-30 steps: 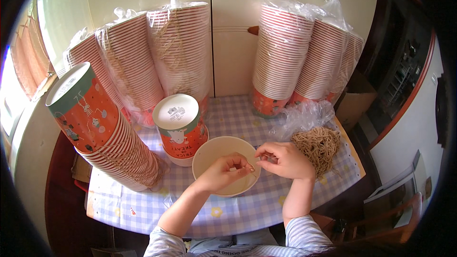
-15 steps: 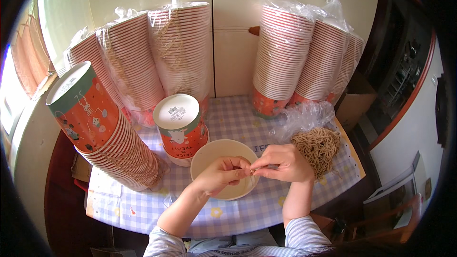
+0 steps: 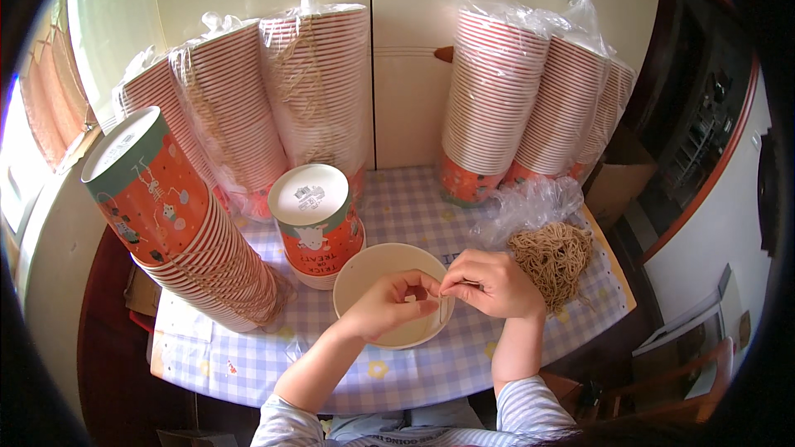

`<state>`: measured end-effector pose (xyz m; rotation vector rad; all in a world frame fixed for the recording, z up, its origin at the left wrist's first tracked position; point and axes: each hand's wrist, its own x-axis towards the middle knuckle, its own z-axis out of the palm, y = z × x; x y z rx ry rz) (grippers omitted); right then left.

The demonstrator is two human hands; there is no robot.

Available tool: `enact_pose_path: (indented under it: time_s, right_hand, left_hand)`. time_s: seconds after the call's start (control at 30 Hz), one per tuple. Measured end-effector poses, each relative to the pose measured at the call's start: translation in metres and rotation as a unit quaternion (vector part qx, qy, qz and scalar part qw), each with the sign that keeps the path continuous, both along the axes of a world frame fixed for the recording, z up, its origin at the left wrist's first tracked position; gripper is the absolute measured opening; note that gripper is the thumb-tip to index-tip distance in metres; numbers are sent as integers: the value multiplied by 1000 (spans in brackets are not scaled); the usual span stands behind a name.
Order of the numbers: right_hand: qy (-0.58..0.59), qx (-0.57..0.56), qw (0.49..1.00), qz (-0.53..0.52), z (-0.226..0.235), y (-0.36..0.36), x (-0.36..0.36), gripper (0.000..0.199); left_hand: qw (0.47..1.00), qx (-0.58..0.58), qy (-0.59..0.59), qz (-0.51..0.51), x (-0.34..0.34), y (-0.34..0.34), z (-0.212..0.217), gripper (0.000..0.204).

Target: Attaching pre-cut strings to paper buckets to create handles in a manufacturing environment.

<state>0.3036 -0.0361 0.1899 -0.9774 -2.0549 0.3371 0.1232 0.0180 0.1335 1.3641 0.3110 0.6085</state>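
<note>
Cream-coloured round paper bowl (image 3: 389,269) sits open side up on the checked lilac-and-white tablecloth (image 3: 248,356), at the near edge of the table, just in front of the person. Both hands are over its near-right rim. Left hand (image 3: 389,306) is curled, fingertips pinched on a small pale bit, too small to identify. Right hand (image 3: 490,283) is closed in a pinch too, holding a thin pale strand that hangs down at the bowl's rim. The fingertips of the two hands meet or nearly meet.

Change versus a second ago: the hands were a little apart over the bowl, now they have drawn together at one point above the rim. Bowl itself has barely shifted. My read: fine fingertip work on the strand or at the rim is under way, not a lift or carry.

Around it:
- short stack of orange printed paper cups with a white base up (image 3: 315,215), just behind-left of the bowl, close to touching.
- long leaning stack of the same orange cups (image 3: 178,240) further left.
- tangle of tan string-like fibre (image 3: 551,261) on clear plastic, right of the right hand.
- plastic-wrapped cup stacks, left group (image 3: 273,99) and right group (image 3: 530,91), against the cream cabinet doors (image 3: 397,50). No movement in any of these.
</note>
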Motion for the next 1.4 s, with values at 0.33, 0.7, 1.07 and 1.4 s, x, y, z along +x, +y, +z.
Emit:
enact_pose_path:
  time_s: [0.33, 0.7, 1.07, 1.4]
  right_hand:
    - [-4, -32, 999, -24, 0, -1, 2, 9]
    - [-55, -50, 997, -28, -1, -1, 6, 10]
    - [-70, -63, 995, -36, -3, 0, 8, 11]
    - [-64, -56, 996, -38, -1, -2, 10, 11]
  left_hand:
    - [997, 50, 42, 41, 0, -4, 1, 14]
    - [997, -33, 22, 61, -1, -8, 9, 9]
    - [991, 58, 34, 115, 0, -4, 4, 9]
    - [985, 75, 10, 155, 2, -2, -2, 7]
